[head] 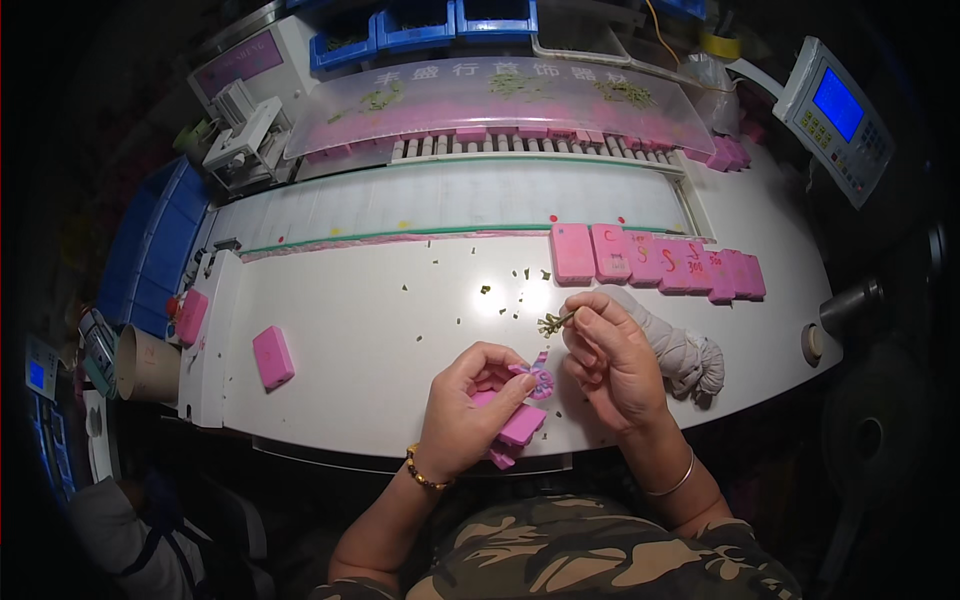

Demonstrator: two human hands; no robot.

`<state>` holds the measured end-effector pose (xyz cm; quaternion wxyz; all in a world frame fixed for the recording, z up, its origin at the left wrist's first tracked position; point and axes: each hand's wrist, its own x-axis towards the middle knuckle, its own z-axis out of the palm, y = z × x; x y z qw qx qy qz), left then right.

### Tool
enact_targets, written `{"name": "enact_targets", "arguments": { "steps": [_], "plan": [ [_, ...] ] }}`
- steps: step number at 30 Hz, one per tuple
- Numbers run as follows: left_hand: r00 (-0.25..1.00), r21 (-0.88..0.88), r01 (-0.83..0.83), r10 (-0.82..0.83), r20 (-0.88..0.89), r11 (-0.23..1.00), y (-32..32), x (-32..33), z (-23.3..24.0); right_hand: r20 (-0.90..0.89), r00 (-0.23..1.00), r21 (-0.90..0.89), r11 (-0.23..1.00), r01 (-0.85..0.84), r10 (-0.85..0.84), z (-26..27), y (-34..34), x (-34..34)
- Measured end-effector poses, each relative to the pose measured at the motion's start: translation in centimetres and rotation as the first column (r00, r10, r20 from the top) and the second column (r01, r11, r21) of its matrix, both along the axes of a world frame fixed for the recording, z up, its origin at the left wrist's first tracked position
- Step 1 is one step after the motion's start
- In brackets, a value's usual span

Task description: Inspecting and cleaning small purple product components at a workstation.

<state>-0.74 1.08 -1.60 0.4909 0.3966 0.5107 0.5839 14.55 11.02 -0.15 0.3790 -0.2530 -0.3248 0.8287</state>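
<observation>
Between the fingers and thumb of my left hand [465, 409] is a rounded pink-purple striped piece [541, 384] with a short tail standing up. The same hand holds a pink mold block [521, 427] in its palm, partly hidden by the thumb. Just to the right, my right hand [619, 367] pinches a small green branched piece [553, 323], apparently wax, by its stem. The two hands are apart, over the front of the white table [360, 382]. Small dark green bits [485, 289] lie scattered beyond them. A grey cloth bundle [686, 360] rests behind my right wrist.
Pink mold blocks, several with handwritten marks, form a row [574, 255] at right; another block [273, 356] lies at left. Behind run a pale conveyor strip [465, 195] and rollers [487, 144]. A screen panel [840, 105] juts in upper right. A beige cup [146, 367] stands left.
</observation>
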Motion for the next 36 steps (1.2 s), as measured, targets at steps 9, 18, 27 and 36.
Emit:
{"name": "enact_targets", "arguments": {
  "steps": [9, 18, 27, 36],
  "plan": [
    [1.000, -0.007, -0.006, 0.006, -0.001, 1.000, 0.0, -0.3, 0.0, 0.149, 0.985, 0.300, 0.953, 0.044, -0.093, 0.4, -0.3, 0.2],
    [1.000, -0.012, -0.011, 0.011, 0.025, 1.000, 0.2, -0.4, -0.2, 0.217, 0.959, 0.520, 0.853, 0.046, -0.184, 1.0, 0.4, 0.4],
    [0.991, -0.085, -0.034, 0.045, 0.128, 0.996, -0.2, -1.2, -1.1, 0.513, 0.809, 0.721, 0.656, -0.224, -0.288, 3.6, 8.7, 0.8],
    [0.987, -0.098, -0.032, 0.047, 0.154, 0.995, 0.0, -1.1, -1.1, 0.329, 0.442, 0.940, 0.336, -0.066, -0.835, 5.0, 29.8, -2.8]
  ]
}}
